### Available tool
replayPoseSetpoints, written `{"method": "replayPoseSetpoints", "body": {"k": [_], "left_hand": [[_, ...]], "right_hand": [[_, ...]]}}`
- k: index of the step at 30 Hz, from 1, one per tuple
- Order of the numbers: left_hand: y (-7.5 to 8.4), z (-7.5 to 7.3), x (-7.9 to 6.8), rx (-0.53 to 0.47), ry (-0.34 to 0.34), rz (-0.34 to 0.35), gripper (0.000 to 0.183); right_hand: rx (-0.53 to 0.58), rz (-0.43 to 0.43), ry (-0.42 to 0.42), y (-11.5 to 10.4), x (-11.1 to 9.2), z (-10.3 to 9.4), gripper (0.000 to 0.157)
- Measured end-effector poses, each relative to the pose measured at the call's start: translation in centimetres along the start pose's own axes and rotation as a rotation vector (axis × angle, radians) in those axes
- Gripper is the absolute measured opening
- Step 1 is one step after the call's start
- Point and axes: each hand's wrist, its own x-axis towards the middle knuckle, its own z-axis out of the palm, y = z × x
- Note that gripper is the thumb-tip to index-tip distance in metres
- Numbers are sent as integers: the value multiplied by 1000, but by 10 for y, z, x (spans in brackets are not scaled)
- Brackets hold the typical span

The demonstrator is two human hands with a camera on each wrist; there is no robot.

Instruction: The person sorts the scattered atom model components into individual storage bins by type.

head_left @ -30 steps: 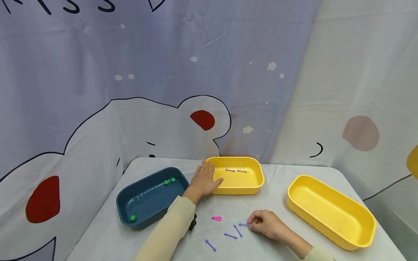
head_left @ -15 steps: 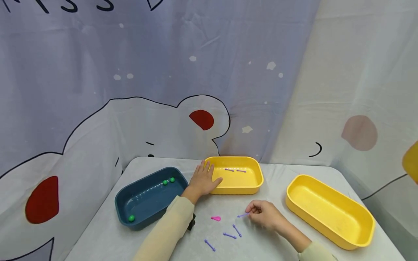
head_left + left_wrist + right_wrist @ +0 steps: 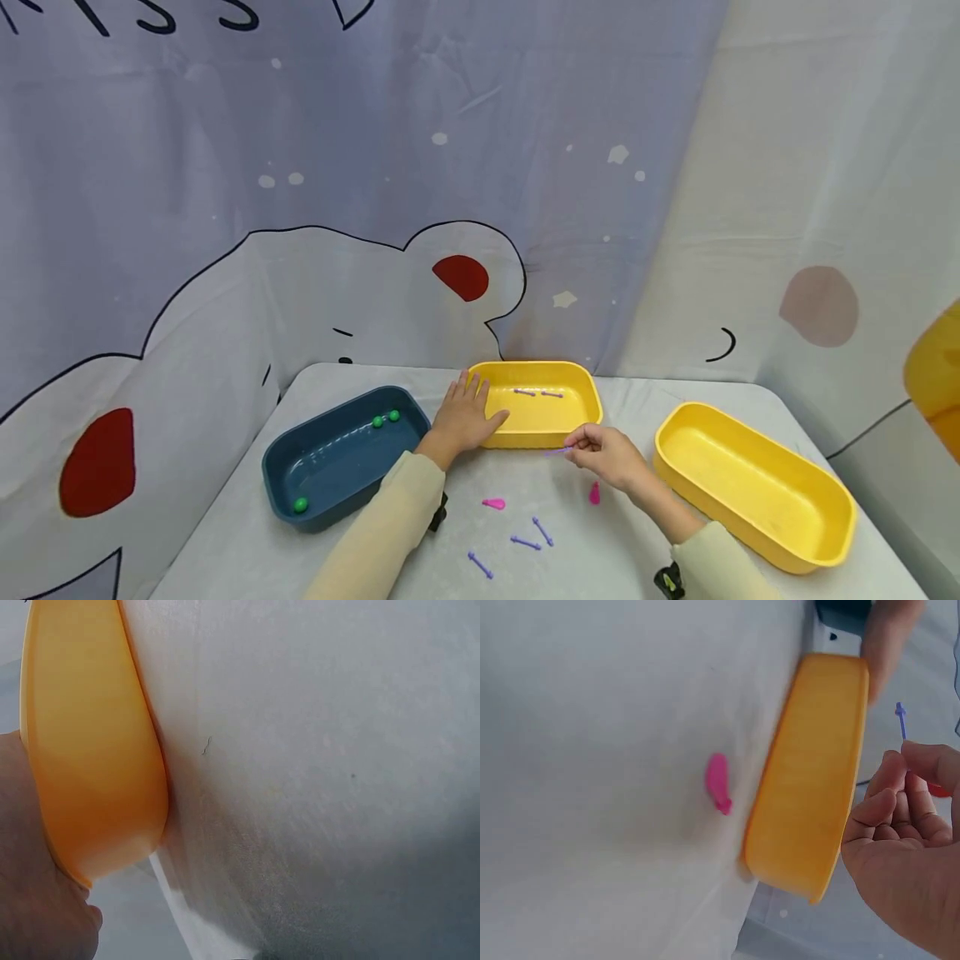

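Note:
My left hand (image 3: pixel 461 417) lies with straight fingers over the left rim of the middle yellow tray (image 3: pixel 536 438); in the left wrist view it is against the tray's edge (image 3: pixel 97 750). Thumb and index finger of my right hand (image 3: pixel 609 457) pinch a small purple stick with knobbed ends (image 3: pixel 901 720), held up near the tray's front wall. Inside that tray lie two similar purple sticks (image 3: pixel 524 392). Three more, including one purple stick (image 3: pixel 542 531), lie on the white cloth nearer me. A pink teardrop-shaped piece (image 3: pixel 595 493) is below my right hand, another pink piece (image 3: pixel 493 503) farther left.
On the left stands a dark blue tray (image 3: pixel 288 462) holding three green balls (image 3: pixel 301 505). A second yellow tray (image 3: pixel 750 492) sits at an angle on the right. Behind the table hangs a printed curtain (image 3: pixel 360 150).
My right hand has lifted a purple stick off the cloth and carried it away from me to the middle tray's front, uncovering a pink piece. My left hand stays on the rim.

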Motion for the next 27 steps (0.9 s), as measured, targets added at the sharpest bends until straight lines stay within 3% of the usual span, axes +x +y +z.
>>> {"method": "replayPoseSetpoints", "body": {"k": [8,27], "left_hand": [[-2,4,3,2,12,-1,84],[-1,4,3,16,13,-3,82]], "right_hand": [[91,95,68,-6,24,-7,15],[178,143,129,-12,72,-9,22]]}}
